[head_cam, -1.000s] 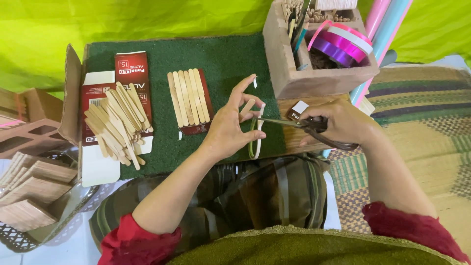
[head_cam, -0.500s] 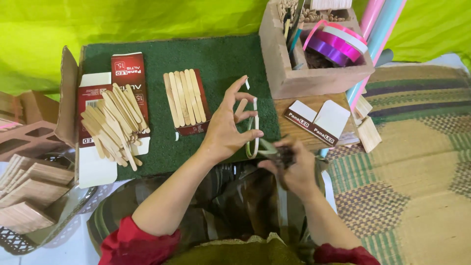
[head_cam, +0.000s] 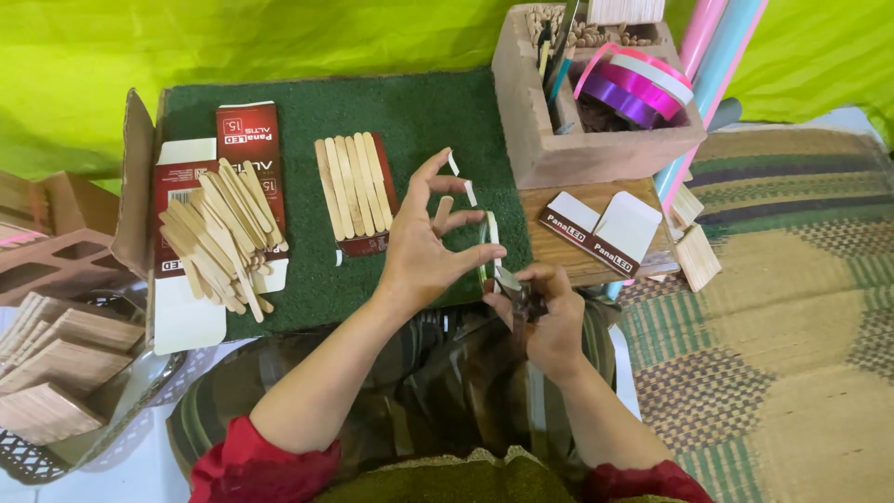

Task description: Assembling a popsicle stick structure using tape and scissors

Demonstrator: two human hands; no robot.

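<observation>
Scissors (head_cam: pixel 521 296), gripped in the right hand (head_cam: pixel 545 312) at lower centre, point up-left toward an upright white strip (head_cam: pixel 491 244) pinched by the left hand (head_cam: pixel 424 251).

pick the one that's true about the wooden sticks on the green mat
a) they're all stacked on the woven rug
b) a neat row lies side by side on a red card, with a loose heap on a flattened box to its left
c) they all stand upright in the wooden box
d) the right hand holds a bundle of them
b: the neat row of sticks lies flat on a red card, and the loose heap of sticks lies on the flattened box further left on the green mat.
</observation>
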